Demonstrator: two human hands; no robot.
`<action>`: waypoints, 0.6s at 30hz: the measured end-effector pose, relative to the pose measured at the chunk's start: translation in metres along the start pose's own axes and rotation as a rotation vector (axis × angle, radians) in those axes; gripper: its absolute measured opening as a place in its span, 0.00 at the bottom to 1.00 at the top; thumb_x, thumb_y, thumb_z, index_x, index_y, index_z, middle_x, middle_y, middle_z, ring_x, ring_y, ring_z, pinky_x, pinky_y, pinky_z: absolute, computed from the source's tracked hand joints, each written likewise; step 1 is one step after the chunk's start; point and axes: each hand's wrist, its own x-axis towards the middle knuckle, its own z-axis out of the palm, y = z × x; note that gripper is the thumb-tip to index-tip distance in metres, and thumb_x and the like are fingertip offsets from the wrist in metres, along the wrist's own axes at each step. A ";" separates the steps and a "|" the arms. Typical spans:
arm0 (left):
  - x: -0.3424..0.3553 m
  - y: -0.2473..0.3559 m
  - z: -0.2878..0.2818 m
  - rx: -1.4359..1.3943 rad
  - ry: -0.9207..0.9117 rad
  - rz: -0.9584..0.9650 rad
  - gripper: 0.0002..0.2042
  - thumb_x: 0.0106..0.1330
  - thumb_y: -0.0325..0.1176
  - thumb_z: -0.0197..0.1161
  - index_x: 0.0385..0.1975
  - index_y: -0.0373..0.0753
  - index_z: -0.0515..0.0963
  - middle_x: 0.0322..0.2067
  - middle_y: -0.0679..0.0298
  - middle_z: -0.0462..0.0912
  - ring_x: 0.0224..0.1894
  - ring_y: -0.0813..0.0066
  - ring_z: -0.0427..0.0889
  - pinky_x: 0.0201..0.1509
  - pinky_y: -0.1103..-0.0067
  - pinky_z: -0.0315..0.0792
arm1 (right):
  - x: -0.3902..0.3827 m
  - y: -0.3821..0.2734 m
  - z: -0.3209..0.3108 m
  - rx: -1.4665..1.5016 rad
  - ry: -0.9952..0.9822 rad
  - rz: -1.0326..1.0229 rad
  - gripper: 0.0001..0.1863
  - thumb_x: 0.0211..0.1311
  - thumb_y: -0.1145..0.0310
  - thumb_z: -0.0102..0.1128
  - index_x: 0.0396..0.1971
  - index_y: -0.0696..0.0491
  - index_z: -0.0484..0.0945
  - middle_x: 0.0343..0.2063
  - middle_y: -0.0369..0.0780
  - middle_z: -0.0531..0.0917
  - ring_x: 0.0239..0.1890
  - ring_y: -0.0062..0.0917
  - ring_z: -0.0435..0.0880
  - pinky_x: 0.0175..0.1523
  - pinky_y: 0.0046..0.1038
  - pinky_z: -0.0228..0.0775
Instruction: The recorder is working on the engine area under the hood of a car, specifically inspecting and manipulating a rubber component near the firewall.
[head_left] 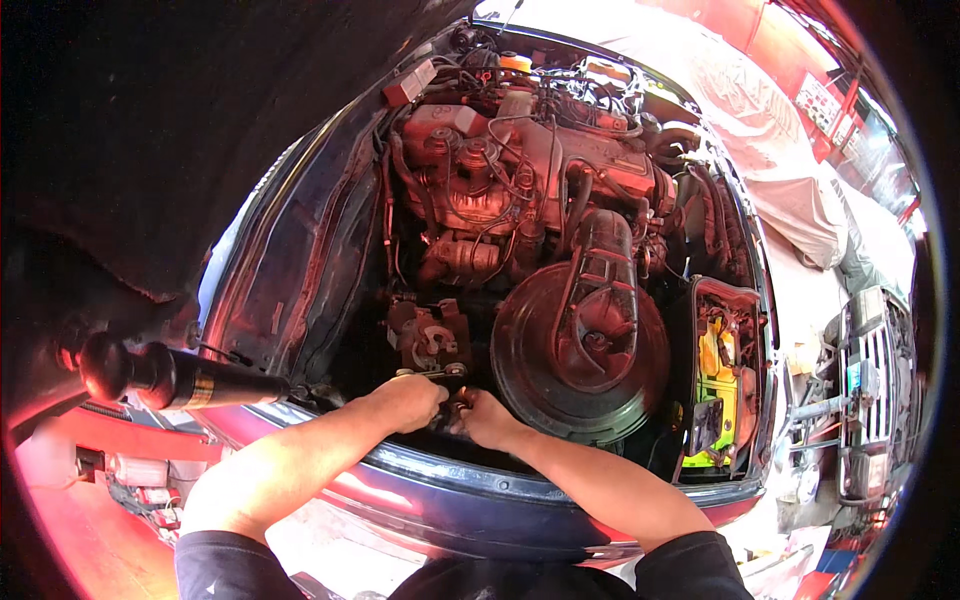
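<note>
Both my hands reach over the front edge of an open car engine bay. My left hand (412,402) is closed around a slim metal wrench (440,374), whose shiny end shows just beyond the fingers. Close beside it on the right, my right hand (485,418) is closed with its fingertips pinched together. Whatever lies in that pinch is too small and dark to make out. Just beyond the hands sits a dusty metal bracket-like part (428,335) with a curved light piece on it. A large round black air cleaner housing (580,350) stands right of my right hand.
The engine (490,170) fills the back of the bay, with hoses and wires. A yellow-green battery (722,385) sits at the right. A black cylindrical lamp or strut (180,375) juts in from the left. The front body edge (480,482) runs beneath my forearms.
</note>
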 end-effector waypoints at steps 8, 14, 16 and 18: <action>-0.007 0.012 -0.004 -0.102 0.420 -0.015 0.08 0.65 0.25 0.56 0.41 0.35 0.79 0.30 0.43 0.86 0.38 0.41 0.87 0.42 0.53 0.78 | -0.010 -0.008 -0.008 -0.008 -0.064 0.041 0.06 0.75 0.73 0.56 0.41 0.60 0.79 0.32 0.39 0.86 0.32 0.20 0.83 0.39 0.26 0.75; 0.001 0.029 -0.006 0.081 0.412 -0.157 0.08 0.64 0.25 0.57 0.39 0.34 0.82 0.32 0.45 0.87 0.40 0.44 0.88 0.46 0.55 0.80 | -0.018 -0.017 -0.009 0.149 -0.060 0.096 0.06 0.76 0.74 0.54 0.42 0.61 0.78 0.36 0.40 0.86 0.36 0.22 0.85 0.45 0.27 0.77; -0.002 0.031 -0.009 0.053 0.395 -0.173 0.08 0.64 0.26 0.57 0.38 0.34 0.82 0.32 0.45 0.87 0.40 0.44 0.87 0.46 0.55 0.80 | -0.019 -0.016 -0.011 0.192 -0.099 0.079 0.06 0.75 0.76 0.54 0.44 0.61 0.78 0.36 0.40 0.86 0.37 0.22 0.85 0.45 0.27 0.77; -0.001 0.036 -0.011 0.023 0.383 -0.190 0.08 0.64 0.26 0.57 0.38 0.35 0.81 0.31 0.45 0.87 0.40 0.43 0.87 0.47 0.55 0.80 | -0.015 -0.008 -0.013 0.150 -0.118 0.075 0.06 0.74 0.77 0.53 0.45 0.61 0.77 0.36 0.41 0.86 0.37 0.22 0.85 0.46 0.27 0.77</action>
